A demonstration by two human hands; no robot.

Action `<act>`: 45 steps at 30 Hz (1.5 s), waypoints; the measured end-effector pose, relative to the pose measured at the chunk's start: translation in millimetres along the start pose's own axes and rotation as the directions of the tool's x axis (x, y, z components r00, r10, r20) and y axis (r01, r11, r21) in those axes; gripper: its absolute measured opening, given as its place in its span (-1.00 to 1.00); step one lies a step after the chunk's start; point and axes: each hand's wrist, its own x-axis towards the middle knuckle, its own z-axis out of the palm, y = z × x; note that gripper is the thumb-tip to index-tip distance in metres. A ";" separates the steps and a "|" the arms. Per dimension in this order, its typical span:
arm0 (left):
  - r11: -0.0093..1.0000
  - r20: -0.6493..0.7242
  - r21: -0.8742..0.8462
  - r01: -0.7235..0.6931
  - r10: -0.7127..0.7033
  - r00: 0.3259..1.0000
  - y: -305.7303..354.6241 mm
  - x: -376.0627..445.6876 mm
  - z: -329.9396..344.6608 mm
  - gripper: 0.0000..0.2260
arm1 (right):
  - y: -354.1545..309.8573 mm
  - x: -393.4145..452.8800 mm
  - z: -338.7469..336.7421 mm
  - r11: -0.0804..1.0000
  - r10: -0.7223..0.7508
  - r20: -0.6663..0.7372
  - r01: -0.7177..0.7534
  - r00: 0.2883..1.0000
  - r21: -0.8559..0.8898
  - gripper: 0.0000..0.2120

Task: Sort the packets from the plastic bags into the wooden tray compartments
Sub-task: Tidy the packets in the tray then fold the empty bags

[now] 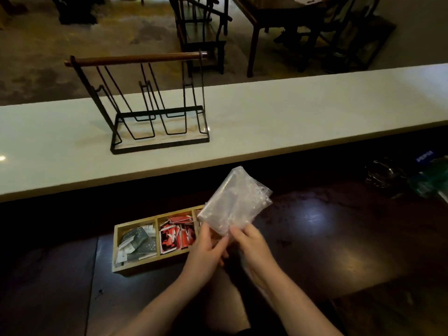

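Clear plastic bag (236,202) is up in front of me, crinkled, looks empty as far as I can tell, held at its lower edge by both hands. Left hand (206,251) pinches the bottom-left corner, fingers closed on the film; right hand (252,248) grips the bottom-right edge w/ thumb and fingers clamped on it too. Both hands sit close together, just above the right end of the wooden tray (135,266).

Tray lies on the dark worktop (327,238), long side running left-right, slightly angled. Left compartment holds grey-green packets (139,241) w/ some white ones mixed in, piled loosely. Middle compartment holds red packets (177,232) w/ black and white print, also heaped. Right compartment is mostly hidden behind the bag and my hands, can't tell what's in it.

Beyond the dark worktop runs a pale white counter (291,112), higher up. On it stands a black wire rack (155,103) w/ a wooden top rail, upright, well apart from the tray. Far right on the dark worktop, more plastic bags (426,175) w/ green and blue contents, too dim to read. Chairs (201,27) and a table stand on the floor behind the counter.
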 end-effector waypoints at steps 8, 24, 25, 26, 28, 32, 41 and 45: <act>0.819 0.210 0.510 -0.262 0.176 0.962 -13.1 22.6 49.1 -0.90 | 13.6 -10.4 -81.7 0.998 0.005 -0.318 0.014 0.948 0.058 -0.84; 0.202 0.827 0.523 -0.828 0.115 0.550 -80.4 83.1 254.0 -0.58 | 116.9 -53.0 -241.3 0.989 0.120 -0.793 0.000 0.597 0.149 -0.73; 0.157 0.835 0.522 -0.838 0.105 0.540 -84.5 86.0 258.9 -0.57 | 121.5 -54.4 -246.1 0.987 0.126 -0.798 0.007 0.590 0.161 -0.70; 0.123 0.841 0.522 -0.844 0.090 0.533 -89.1 87.9 265.9 -0.56 | 128.7 -56.0 -252.5 0.983 0.134 -0.804 0.027 0.580 0.183 -0.69; 0.084 0.837 0.532 -0.843 0.099 0.538 -87.4 88.3 259.4 -0.55 | 131.5 -57.7 -249.9 0.970 0.156 -0.797 0.063 0.584 0.236 -0.69; 0.061 0.847 0.511 -0.857 0.135 0.514 -93.2 90.5 262.2 -0.57 | 166.0 -56.8 -260.3 0.913 0.253 -0.865 0.188 0.432 0.361 -0.68; 0.016 0.836 0.522 -0.853 0.187 0.516 -96.3 91.1 266.9 -0.56 | 283.8 -34.0 -316.7 0.591 0.762 -0.583 0.063 0.282 0.804 -0.82; 0.007 0.829 0.527 -0.850 0.213 0.517 -99.7 89.3 268.1 -0.56 | 312.3 -10.0 -350.9 0.588 0.769 -0.573 0.039 0.284 0.808 -0.77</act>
